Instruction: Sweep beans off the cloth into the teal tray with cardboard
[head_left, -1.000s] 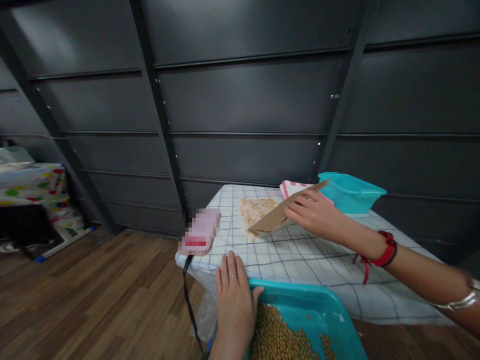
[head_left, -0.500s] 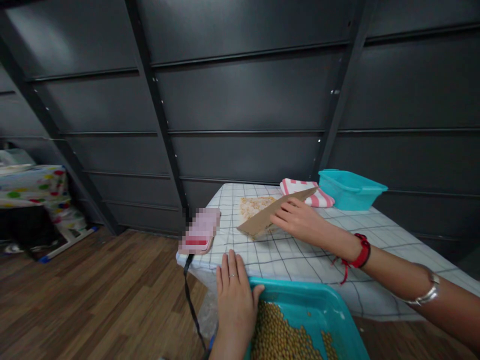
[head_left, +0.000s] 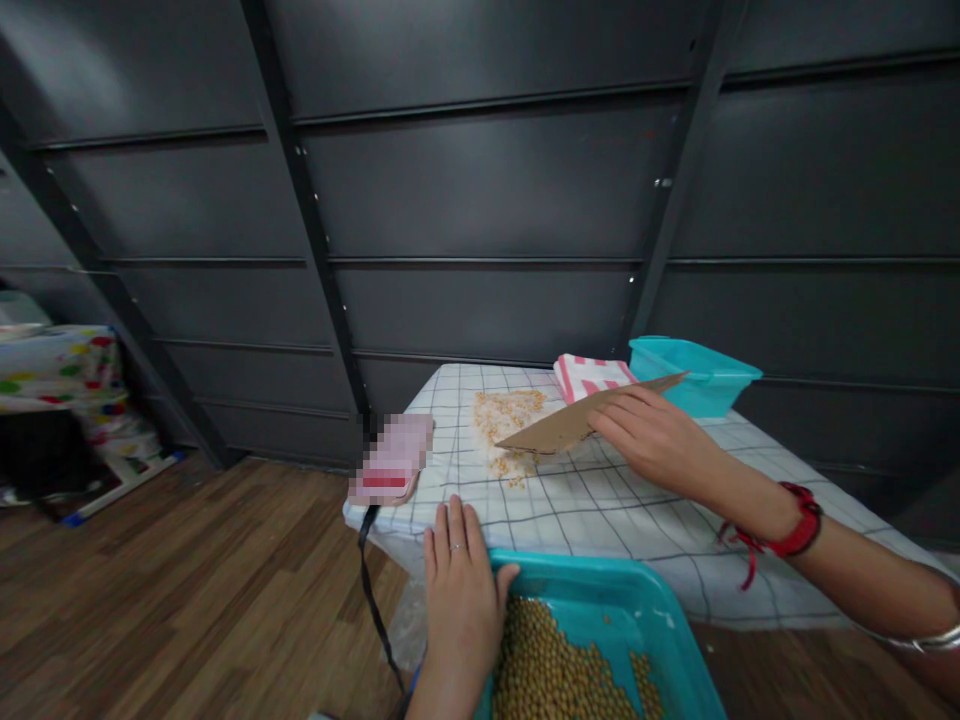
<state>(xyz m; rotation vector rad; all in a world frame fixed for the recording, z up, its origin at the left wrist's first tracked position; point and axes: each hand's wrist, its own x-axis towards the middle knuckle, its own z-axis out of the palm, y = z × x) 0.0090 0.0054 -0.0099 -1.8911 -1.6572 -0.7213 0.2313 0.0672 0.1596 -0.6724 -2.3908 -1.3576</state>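
Observation:
My right hand (head_left: 652, 435) grips a flat piece of brown cardboard (head_left: 555, 428), tilted over the table with its lower edge near the cloth. Left of and below that edge lies a spread of white and yellow grains (head_left: 506, 408), partly hidden by the cardboard. My left hand (head_left: 463, 600) is laid out with straight fingers at the table's front edge, its thumb beside the rim of a turquoise basin (head_left: 592, 568). Many small greenish-brown round beans (head_left: 559, 670) fill the near left of this basin, whose lower part is cut off by the view.
The table has a white checked cloth (head_left: 600, 515). A pink phone (head_left: 394, 460) with a black strap (head_left: 371, 590) rests at its left corner. Behind are a folded pink-and-white towel (head_left: 592, 374) and a second turquoise basin (head_left: 697, 380), against a dark panelled wall (head_left: 480, 180).
My right hand has drawn the cardboard to the right, uncovering more grains, some now scattered nearer the front. My left hand keeps its place by the basin. The view has shifted slightly.

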